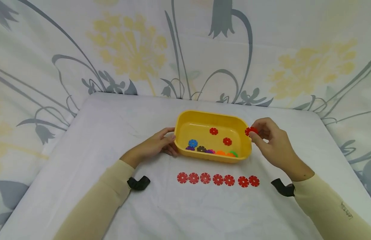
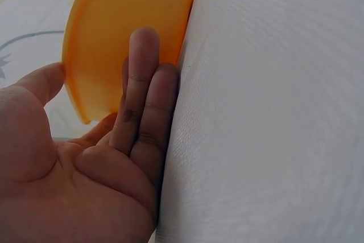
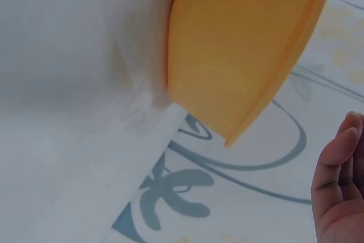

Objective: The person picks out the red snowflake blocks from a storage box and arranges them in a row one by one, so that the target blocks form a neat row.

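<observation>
My left hand point(image 1: 154, 146) rests against the left end of the yellow plastic tub point(image 1: 197, 117). In the left wrist view, straight fingers point(image 2: 143, 55) lie along its outer wall, with the thumb at the rim. Just above the tub's right rim, my right hand point(image 1: 273, 145) pinches a red snowflake disc point(image 1: 251, 131) between thumb and fingers. Two more red discs, one of them a red disc point(image 1: 227, 141) nearer the middle, lie inside the tub. The right wrist view catches only part of the right hand point(image 3: 338, 192); its disc is out of sight there.
Several red discs point(image 1: 205, 178) form a row on the white cloth point(image 1: 185, 213) in front of the tub. Along the tub's near side lie a blue disc point(image 1: 192, 143), an orange disc point(image 1: 220, 153) and others, partly hidden by the wall. Floral fabric point(image 1: 191, 50) hangs behind.
</observation>
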A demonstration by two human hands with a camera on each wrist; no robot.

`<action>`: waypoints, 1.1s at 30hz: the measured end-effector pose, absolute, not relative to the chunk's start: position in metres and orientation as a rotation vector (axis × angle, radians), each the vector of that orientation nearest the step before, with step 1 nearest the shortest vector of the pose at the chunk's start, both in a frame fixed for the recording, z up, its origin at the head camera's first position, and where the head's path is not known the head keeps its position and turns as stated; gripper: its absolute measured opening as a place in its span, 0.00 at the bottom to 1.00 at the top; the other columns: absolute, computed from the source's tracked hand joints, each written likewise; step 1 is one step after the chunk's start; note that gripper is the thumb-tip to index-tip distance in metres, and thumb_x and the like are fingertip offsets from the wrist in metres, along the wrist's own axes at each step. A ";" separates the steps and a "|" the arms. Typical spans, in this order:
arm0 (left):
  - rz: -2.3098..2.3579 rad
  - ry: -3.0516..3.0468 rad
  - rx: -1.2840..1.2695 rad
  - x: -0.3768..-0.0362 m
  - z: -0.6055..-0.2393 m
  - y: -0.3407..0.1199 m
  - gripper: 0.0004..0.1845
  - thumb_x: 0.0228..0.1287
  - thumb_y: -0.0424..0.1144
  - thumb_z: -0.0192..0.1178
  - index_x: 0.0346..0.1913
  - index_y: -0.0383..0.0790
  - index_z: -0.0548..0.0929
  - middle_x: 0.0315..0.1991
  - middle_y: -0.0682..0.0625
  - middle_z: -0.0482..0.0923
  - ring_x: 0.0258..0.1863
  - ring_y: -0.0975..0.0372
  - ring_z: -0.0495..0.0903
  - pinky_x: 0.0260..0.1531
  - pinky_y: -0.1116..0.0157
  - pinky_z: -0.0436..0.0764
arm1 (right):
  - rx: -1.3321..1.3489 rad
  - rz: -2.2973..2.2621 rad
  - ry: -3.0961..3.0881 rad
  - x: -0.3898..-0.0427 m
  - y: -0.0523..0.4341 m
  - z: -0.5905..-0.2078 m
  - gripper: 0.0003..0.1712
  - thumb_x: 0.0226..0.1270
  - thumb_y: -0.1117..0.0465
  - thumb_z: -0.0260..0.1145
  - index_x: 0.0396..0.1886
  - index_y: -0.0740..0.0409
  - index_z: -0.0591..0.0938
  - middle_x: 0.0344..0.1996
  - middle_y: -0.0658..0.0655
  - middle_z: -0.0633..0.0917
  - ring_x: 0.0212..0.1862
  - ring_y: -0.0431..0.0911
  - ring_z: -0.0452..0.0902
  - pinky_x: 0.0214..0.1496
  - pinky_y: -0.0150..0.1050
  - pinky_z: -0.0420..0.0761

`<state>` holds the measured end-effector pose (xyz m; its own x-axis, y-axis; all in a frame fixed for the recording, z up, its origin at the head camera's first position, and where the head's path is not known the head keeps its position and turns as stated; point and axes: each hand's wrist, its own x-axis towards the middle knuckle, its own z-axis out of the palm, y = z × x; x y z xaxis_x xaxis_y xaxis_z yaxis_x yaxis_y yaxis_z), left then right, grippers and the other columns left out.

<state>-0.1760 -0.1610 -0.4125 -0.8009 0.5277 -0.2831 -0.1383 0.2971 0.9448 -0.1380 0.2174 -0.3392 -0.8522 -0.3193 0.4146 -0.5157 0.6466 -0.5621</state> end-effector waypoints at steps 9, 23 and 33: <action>1.533 2.003 0.364 -0.175 -0.410 -0.160 0.32 0.80 0.55 0.42 0.79 0.48 0.52 0.46 0.39 0.85 0.43 0.55 0.87 0.54 0.60 0.84 | 0.592 1.085 -2.824 -0.119 0.247 -0.348 0.12 0.69 0.69 0.66 0.48 0.60 0.74 0.33 0.54 0.82 0.31 0.38 0.78 0.36 0.22 0.79; 1.528 2.002 0.353 -0.174 -0.409 -0.160 0.31 0.80 0.52 0.44 0.79 0.48 0.51 0.46 0.40 0.85 0.43 0.56 0.87 0.54 0.61 0.84 | 0.624 1.460 -3.149 -0.124 0.290 -0.372 0.07 0.72 0.65 0.63 0.44 0.59 0.73 0.27 0.62 0.80 0.24 0.48 0.77 0.24 0.35 0.78; 1.542 1.990 0.349 -0.175 -0.406 -0.161 0.31 0.81 0.51 0.44 0.78 0.47 0.52 0.46 0.39 0.85 0.43 0.55 0.87 0.54 0.60 0.84 | 0.668 1.442 -3.386 -0.128 0.300 -0.383 0.08 0.71 0.63 0.64 0.41 0.61 0.74 0.30 0.56 0.80 0.22 0.45 0.74 0.25 0.33 0.78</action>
